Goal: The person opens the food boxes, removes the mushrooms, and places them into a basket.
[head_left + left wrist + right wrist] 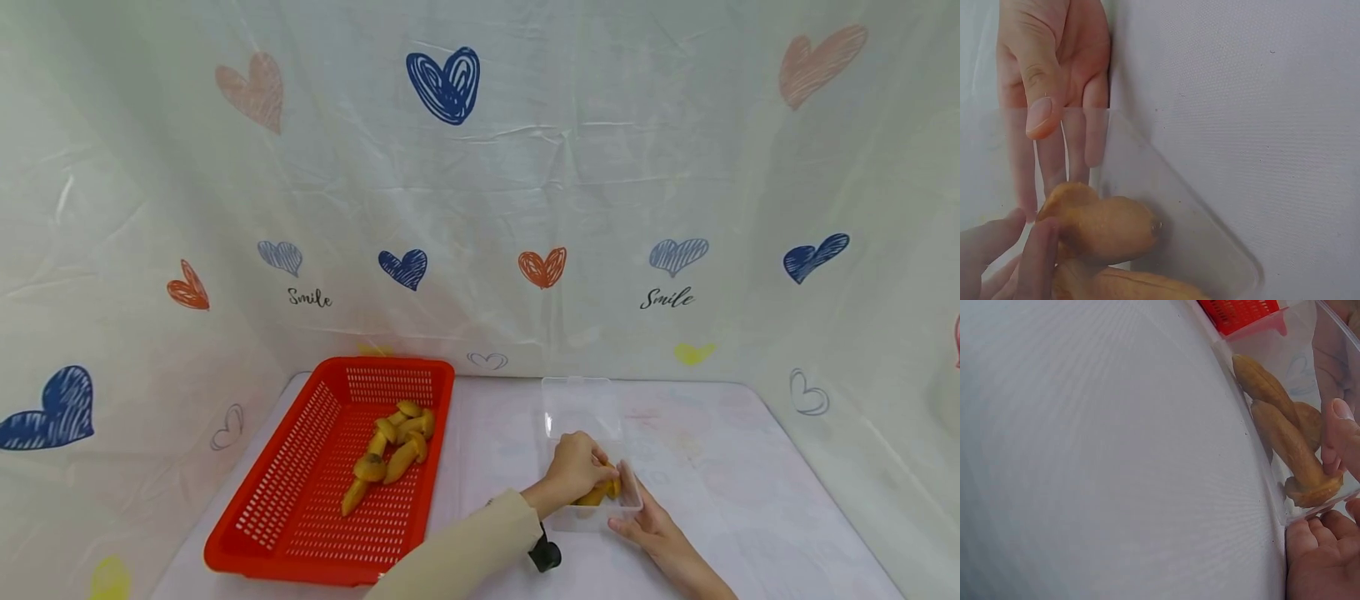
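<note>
A clear plastic box (581, 521) with its lid (581, 410) folded back stands right of centre on the table. Several yellow-brown mushrooms (1288, 440) lie in it. My left hand (576, 468) reaches in from the left and holds one mushroom (1113, 228) by its cap, low in the box; how the thumb lies is partly hidden. My right hand (652, 533) rests against the right end of the box. Its fingers stretch along the outside, seen through the plastic in the left wrist view, and the thumb (1041, 115) stands apart at the front.
A red perforated basket (262, 467) stands on the left of the table, with several mushrooms (393, 450) in its right half. A black object (545, 553) shows beside the beige left sleeve (480, 550). A white curtain with printed hearts hangs behind.
</note>
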`<state>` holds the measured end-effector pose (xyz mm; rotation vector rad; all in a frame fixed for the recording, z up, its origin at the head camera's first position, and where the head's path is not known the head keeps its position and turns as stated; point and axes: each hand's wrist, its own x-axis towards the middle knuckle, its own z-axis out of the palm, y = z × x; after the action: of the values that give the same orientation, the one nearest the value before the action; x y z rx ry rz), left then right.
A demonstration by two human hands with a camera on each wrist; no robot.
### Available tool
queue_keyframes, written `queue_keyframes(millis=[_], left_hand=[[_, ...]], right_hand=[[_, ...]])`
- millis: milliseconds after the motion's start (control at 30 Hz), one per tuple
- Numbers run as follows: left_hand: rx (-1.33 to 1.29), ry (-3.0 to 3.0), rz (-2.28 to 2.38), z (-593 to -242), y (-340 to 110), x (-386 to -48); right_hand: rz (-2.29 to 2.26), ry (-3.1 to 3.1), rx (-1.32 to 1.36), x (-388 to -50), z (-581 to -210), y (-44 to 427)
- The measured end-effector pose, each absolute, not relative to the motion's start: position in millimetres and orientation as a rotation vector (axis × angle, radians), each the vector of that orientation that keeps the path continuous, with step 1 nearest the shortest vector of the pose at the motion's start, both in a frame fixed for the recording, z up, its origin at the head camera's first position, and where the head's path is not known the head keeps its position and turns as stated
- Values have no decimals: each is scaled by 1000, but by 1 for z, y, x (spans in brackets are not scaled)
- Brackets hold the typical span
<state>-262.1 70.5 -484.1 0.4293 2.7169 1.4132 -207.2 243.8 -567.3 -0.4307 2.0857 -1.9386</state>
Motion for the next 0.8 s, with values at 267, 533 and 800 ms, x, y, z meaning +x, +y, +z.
queue_keyframes(millis=[267,533,800], left_hand=[[348,2707,1469,-490,75,-264],[333,2765,1440,-495,79,-266],[326,2816,1396,-497,80,-266]], right_hand=[[-1949,2078,-469,-207,-569,244],[-1953,2088,-485,-207,-569,245],[-1949,2089,-493,-208,-570,245]])
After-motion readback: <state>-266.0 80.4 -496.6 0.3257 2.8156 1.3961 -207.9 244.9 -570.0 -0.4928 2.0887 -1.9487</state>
